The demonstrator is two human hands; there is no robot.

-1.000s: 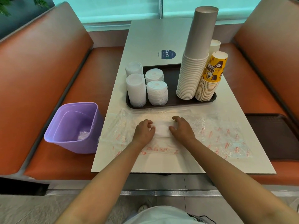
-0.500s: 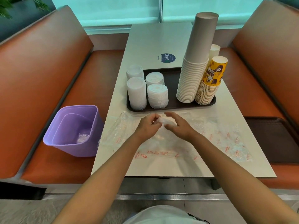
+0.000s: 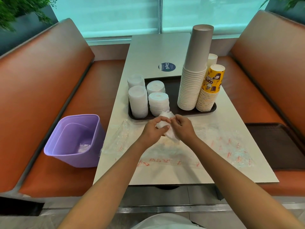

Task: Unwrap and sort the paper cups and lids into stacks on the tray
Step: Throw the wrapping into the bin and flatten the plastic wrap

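At the counter [image 3: 165, 52], my left hand [image 3: 154, 129] and right hand [image 3: 183, 128] both grip a small wrapped bundle of lids [image 3: 166, 125], raised just in front of the tray [image 3: 171, 90]. Best, I judge, to peel the film gently, keeping the lids together, then set them on the nearest lid stack [image 3: 158, 104].

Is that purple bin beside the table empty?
Nearly empty: the purple bin stands upright on the bench, holding only a small clear plastic scrap at its bottom.
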